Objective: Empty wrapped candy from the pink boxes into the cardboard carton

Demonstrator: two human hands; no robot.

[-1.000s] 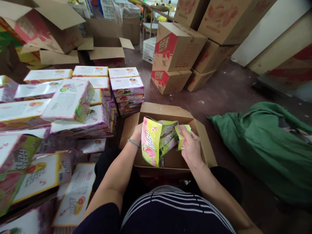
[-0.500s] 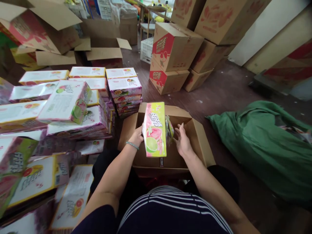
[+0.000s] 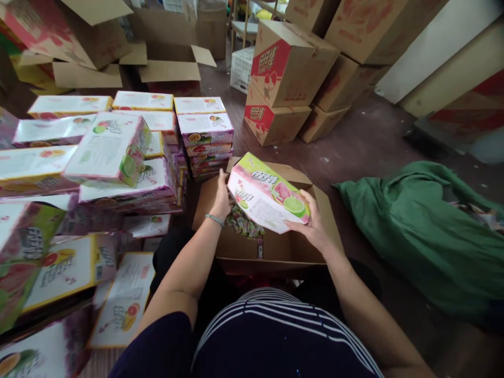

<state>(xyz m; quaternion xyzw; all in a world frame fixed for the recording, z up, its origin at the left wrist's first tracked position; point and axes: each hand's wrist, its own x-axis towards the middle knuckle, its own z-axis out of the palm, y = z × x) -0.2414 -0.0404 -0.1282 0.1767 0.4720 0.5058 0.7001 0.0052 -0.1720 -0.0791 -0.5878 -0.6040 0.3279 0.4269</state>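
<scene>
Fingers of the right hand (image 3: 316, 231) pinch one end of a fruit-print box (image 3: 271, 195), thumb on the white face and the others over the far side. Fingers of the left hand (image 3: 223, 199) are extended and spread beside the opposite end; whether they bear on it cannot be told. The box is held tilted, above the open carton (image 3: 329, 220).

Contents: below the left fingers, a heap of small sachets (image 3: 244, 226) lies in the carton; under the right fingers, bare carton bottom shows. The interior of the held box is not visible. Left of the left fingers, stacked boxes (image 3: 205, 123) show no contents.

Step in hand, as judged: emptying the box into the carton. The next move would call for a firm right-hand pinch, a check for remaining sachets, then clearing the box from the carton.
</scene>
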